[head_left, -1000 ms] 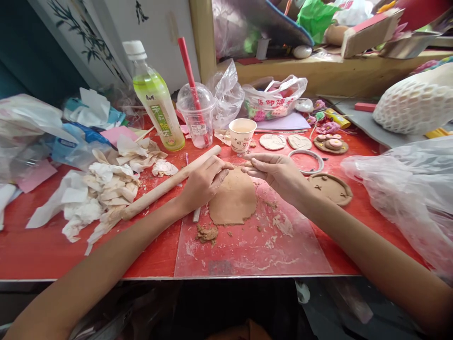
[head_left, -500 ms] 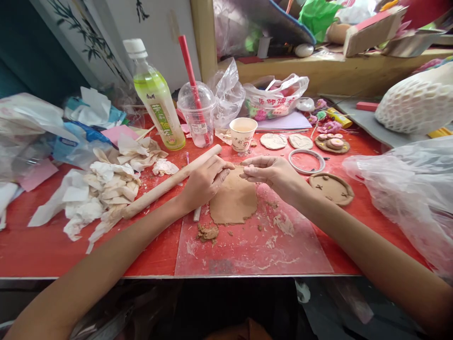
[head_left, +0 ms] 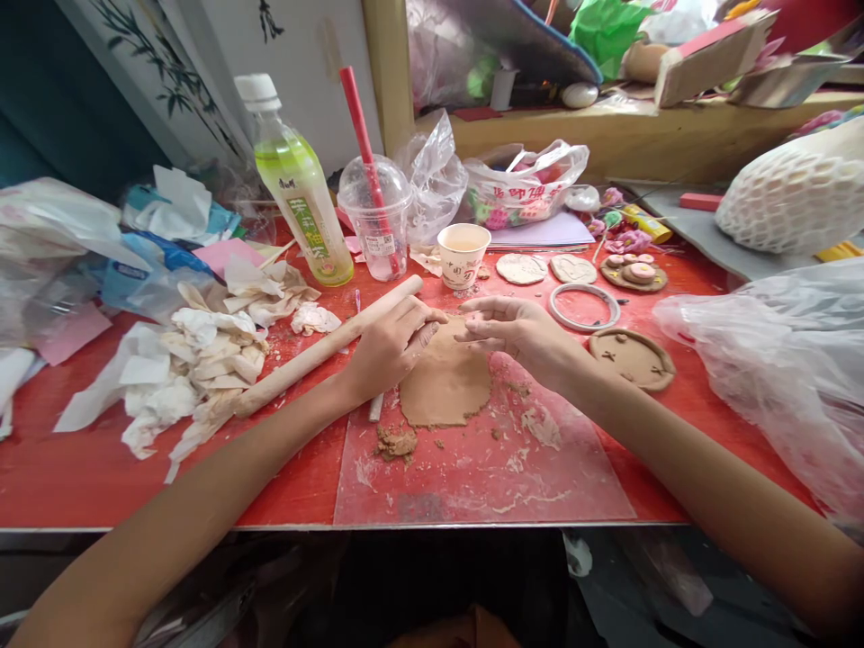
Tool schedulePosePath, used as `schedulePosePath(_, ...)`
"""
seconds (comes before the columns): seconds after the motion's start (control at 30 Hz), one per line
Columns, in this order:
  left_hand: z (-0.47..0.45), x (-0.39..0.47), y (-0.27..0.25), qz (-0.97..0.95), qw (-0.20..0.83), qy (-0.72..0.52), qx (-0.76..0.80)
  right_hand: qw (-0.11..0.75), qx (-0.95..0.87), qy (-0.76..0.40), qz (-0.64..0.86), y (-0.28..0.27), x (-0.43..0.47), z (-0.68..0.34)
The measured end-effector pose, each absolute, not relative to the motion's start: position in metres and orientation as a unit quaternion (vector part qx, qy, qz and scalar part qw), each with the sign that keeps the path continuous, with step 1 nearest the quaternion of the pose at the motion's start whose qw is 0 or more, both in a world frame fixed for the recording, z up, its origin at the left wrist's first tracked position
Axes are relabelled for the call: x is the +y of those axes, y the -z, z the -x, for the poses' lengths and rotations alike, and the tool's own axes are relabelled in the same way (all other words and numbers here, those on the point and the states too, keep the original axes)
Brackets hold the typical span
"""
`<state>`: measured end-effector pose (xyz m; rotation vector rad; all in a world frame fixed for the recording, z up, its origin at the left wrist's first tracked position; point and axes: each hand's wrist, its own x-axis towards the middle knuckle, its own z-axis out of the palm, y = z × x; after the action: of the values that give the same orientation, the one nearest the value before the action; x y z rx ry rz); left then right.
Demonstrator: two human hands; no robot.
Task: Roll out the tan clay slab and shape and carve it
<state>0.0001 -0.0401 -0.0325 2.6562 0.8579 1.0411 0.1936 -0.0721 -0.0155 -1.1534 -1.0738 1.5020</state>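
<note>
A flat brown clay slab [head_left: 445, 387] lies on a clear sheet [head_left: 486, 486] over the red tabletop. My left hand [head_left: 395, 342] is bent over the slab's upper left edge, fingers curled and close together; what they pinch, if anything, is hidden. Over its upper right side, my right hand [head_left: 509, 328] has its fingers stretched toward the left, thumb and fingertips slightly apart, with nothing visible between them. A wooden rolling pin [head_left: 317, 355] slants behind my left hand. Crumbly clay scraps [head_left: 396, 444] sit below the slab.
Behind the slab stand a paper cup [head_left: 463, 256], a lidded plastic cup [head_left: 378, 220] and a green drink bottle [head_left: 301, 193]. Crumpled tissues [head_left: 202, 360] fill the left. On the right are a tape ring [head_left: 584, 308], a round clay plaque [head_left: 633, 360] and a plastic bag [head_left: 776, 360].
The fingertips and thumb of my right hand have parted a little. My left hand and the clay slab look unmoved.
</note>
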Motion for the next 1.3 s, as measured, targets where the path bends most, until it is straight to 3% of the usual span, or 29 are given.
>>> schedulePosePath(1.3,0.001,-0.0385,0.0344,-0.893,0.086,-0.344,0.277,0.45,-0.467,-0.594,0.476,0.0148,-0.0712,-0.1945)
